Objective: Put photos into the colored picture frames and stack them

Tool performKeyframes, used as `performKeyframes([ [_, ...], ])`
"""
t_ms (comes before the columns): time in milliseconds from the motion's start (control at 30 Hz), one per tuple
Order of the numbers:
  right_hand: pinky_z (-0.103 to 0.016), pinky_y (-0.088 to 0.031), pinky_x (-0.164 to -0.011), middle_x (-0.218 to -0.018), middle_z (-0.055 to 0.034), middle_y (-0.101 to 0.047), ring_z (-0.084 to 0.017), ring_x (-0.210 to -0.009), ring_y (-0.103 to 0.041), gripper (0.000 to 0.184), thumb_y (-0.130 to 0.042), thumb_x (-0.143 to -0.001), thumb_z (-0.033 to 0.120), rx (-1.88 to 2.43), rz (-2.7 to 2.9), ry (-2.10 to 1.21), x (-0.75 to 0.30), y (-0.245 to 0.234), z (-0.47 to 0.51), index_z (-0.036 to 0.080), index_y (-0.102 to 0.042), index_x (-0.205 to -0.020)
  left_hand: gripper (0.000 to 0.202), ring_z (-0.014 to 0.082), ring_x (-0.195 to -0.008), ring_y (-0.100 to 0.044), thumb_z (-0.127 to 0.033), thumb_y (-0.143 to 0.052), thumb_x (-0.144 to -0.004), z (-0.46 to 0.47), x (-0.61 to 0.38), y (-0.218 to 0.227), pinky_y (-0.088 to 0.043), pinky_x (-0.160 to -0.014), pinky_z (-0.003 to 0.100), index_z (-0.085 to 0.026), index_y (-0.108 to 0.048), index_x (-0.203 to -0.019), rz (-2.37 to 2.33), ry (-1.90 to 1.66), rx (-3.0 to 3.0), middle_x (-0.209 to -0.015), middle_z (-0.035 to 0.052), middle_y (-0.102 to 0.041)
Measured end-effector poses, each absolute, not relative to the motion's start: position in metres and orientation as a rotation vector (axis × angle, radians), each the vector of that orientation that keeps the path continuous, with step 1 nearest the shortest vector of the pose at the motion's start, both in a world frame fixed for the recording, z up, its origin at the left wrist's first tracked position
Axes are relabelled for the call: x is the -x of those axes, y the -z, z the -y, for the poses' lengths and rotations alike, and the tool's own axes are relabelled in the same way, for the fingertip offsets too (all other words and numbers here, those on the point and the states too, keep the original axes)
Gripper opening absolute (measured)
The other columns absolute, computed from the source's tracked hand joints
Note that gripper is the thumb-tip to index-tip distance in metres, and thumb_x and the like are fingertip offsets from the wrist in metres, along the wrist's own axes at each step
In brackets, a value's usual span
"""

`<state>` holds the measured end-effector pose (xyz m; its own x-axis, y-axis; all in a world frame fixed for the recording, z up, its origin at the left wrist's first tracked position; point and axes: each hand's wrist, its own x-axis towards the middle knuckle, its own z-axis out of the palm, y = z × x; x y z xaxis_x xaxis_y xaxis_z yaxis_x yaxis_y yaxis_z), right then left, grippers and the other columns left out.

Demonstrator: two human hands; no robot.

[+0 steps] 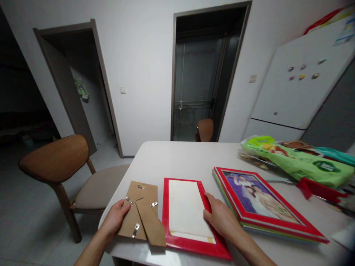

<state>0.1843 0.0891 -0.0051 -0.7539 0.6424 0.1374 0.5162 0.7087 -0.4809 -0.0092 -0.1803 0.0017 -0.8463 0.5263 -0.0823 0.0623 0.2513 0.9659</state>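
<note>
My left hand (115,218) grips the left edge of a brown backing board (129,218), thumb on top and fingers beneath. The board has small metal clips and hangers and a fold-out stand leg (155,227). Beside it a red picture frame (191,249) lies on the table with a plain white sheet (187,208) inside it. My right hand (222,218) holds the right rail of this frame, its thumb and fingers closed round the edge. Right of that hand is a stack of frames, topped by a red framed photo (257,199) of people in wedding clothes.
The white table (188,159) has rounded corners. A green plastic package (302,159) and a red object (316,190) crowd its right side. A wooden chair (61,162) stands at the left; another chair (204,130) shows behind. A white fridge (302,88) is at the back right.
</note>
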Motion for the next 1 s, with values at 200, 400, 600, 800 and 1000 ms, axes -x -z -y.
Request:
performKeyframes([
  [200, -0.03, -0.045, -0.059, -0.076, -0.0091, -0.064, -0.019, -0.061, -0.061, 0.06, -0.033, -0.068, 0.018, 0.94, 2.231, -1.471, -0.185, -0.016, -0.087, 0.009, -0.021, -0.126, 0.051, 0.0256, -0.116, -0.035, -0.026, -0.054, -0.062, 0.159, -0.013, -0.008, -0.021, -0.099, 0.041, -0.014, -0.044, -0.111, -2.502, -1.644, -0.692, -0.117, 0.009, -0.047],
  [400, -0.028, -0.045, -0.054, -0.064, 0.0013, -0.062, -0.015, -0.05, -0.058, 0.075, -0.045, -0.068, 0.02, 0.664, 1.628, -2.173, -0.196, -0.04, -0.066, 0.02, -0.004, -0.131, 0.07, 0.0278, -0.12, -0.026, -0.023, -0.06, -0.06, 0.092, -0.11, -0.018, -0.023, -0.1, 0.042, -0.013, -0.033, -0.124, -2.313, -1.251, -1.52, -0.133, 0.0115, -0.031],
  [600, -0.021, -0.036, -0.043, -0.048, 0.0075, -0.051, -0.011, -0.042, -0.048, 0.076, -0.053, -0.067, 0.032, 0.785, 1.898, -1.827, -0.192, -0.032, -0.072, 0.015, -0.014, -0.13, 0.052, 0.0237, -0.098, -0.048, -0.006, -0.044, -0.062, 0.077, -0.119, -0.04, -0.04, -0.087, 0.036, -0.015, -0.046, -0.113, -2.317, -1.215, -1.739, -0.106, 0.009, -0.055],
  [800, -0.025, -0.037, -0.048, -0.054, 0.0008, -0.054, -0.016, -0.05, -0.052, 0.056, -0.041, -0.069, 0.028, 0.961, 2.418, -0.95, -0.189, -0.006, -0.098, 0.005, -0.036, -0.12, 0.05, 0.0196, -0.088, -0.057, -0.017, -0.045, -0.071, 0.114, -0.072, -0.024, -0.047, -0.074, 0.029, -0.014, -0.034, -0.119, -2.417, -1.834, -0.869, -0.103, 0.0084, -0.057],
  [1000, -0.03, -0.041, -0.074, -0.093, -0.0156, -0.061, -0.022, -0.083, -0.058, 0.044, -0.037, -0.072, 0.02, 0.86, 2.643, -0.506, -0.187, 0.011, -0.096, 0.004, -0.045, -0.112, 0.049, 0.0232, -0.091, -0.057, -0.024, -0.047, -0.069, 0.148, -0.056, 0.001, -0.044, -0.078, 0.034, -0.013, -0.037, -0.116, -2.503, -1.577, -0.758, -0.098, 0.0071, -0.061],
])
